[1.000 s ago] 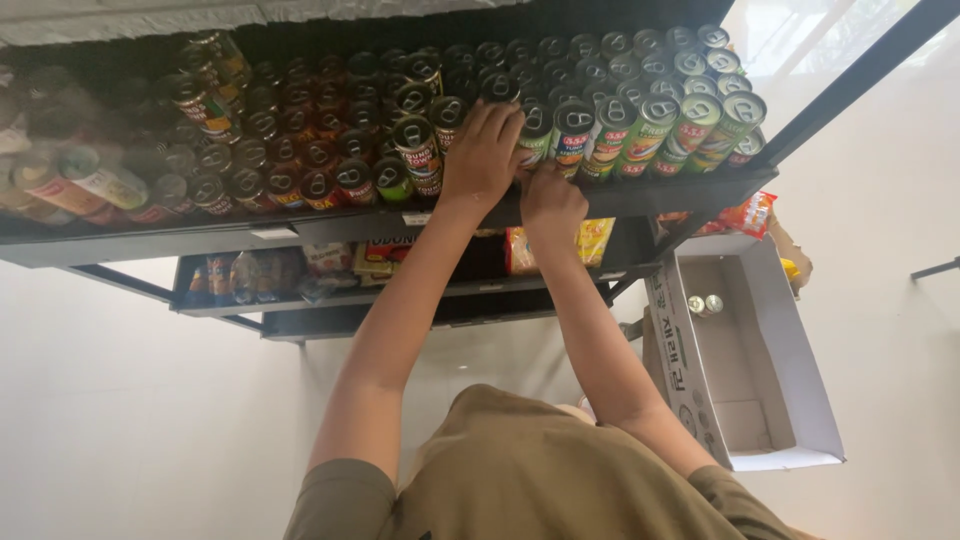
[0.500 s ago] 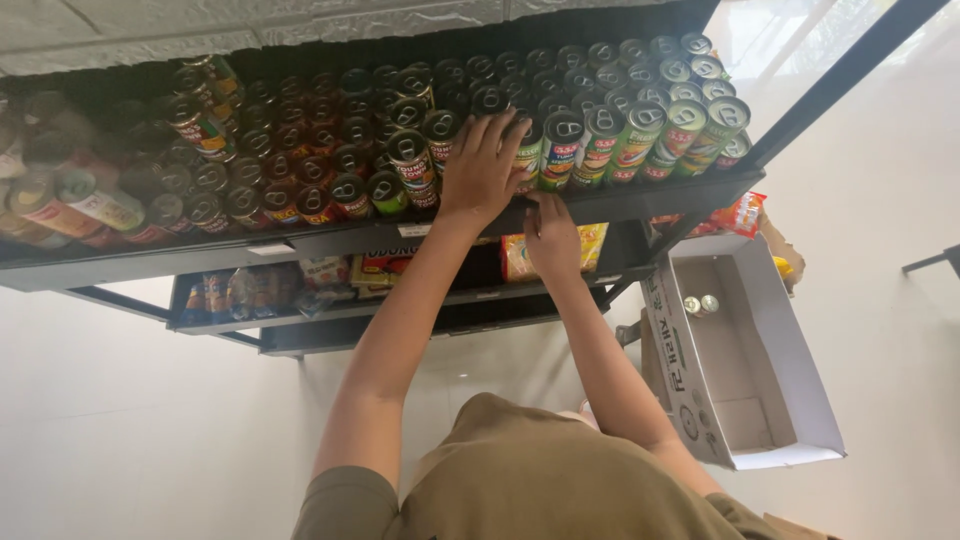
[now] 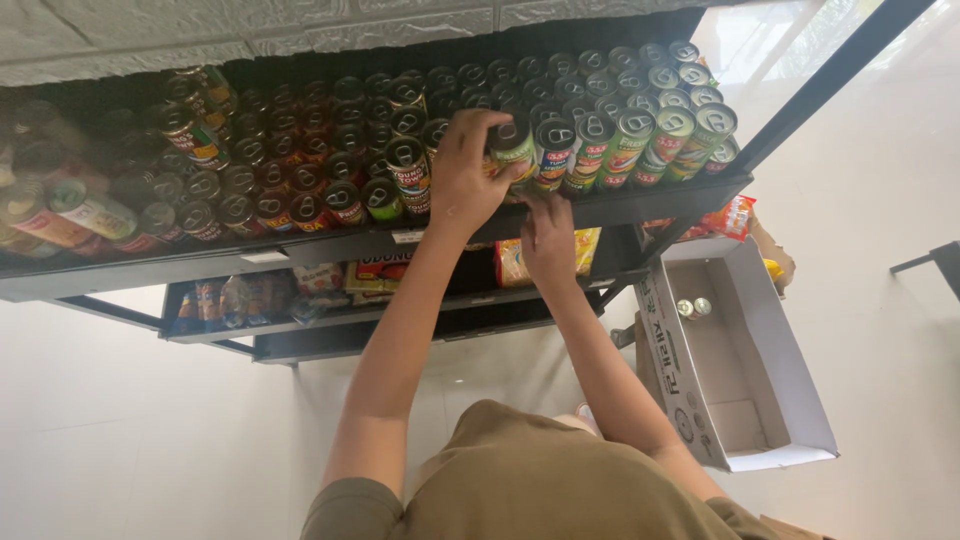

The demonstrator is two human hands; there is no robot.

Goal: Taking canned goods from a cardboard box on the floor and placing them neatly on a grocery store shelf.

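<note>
Green-labelled can (image 3: 514,152) under left hand (image 3: 466,170)

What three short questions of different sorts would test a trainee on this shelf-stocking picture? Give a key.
1. True or false: the cardboard box on the floor is packed full of cans.
2. Which hand grips a green-labelled can: A left, B right?
3. Fill in: the right hand rests at the top shelf's front ____.

Key: 1 false, only two cans show in it; 2 A, the left hand; 3 edge.
</note>
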